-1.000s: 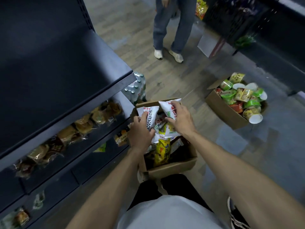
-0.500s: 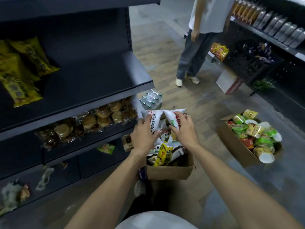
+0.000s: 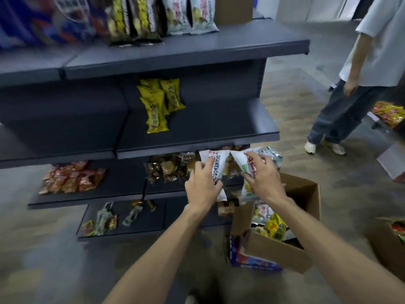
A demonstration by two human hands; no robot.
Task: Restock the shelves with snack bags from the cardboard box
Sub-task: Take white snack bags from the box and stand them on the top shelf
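My left hand (image 3: 202, 185) grips a white snack bag (image 3: 215, 163) with black lettering. My right hand (image 3: 264, 177) grips a second white snack bag (image 3: 243, 161) with red and green print. Both bags are held up side by side, just under the front edge of the middle shelf (image 3: 197, 148). The open cardboard box (image 3: 304, 194) stands on the floor below and to the right of my hands, with yellow and other snack bags (image 3: 274, 228) inside. Yellow bags (image 3: 157, 106) lie on the middle shelf.
A dark shelving unit fills the left, with tall bags on the top shelf (image 3: 186, 51), brown pastries (image 3: 168, 170) and red packs (image 3: 70, 178) lower down. Another person (image 3: 355, 84) stands in the aisle at the right. A second box (image 3: 390, 249) sits at the right edge.
Both hands have lifted the two white bags out of the box and up to the shelves. The view has tilted up from the box to the shelving.
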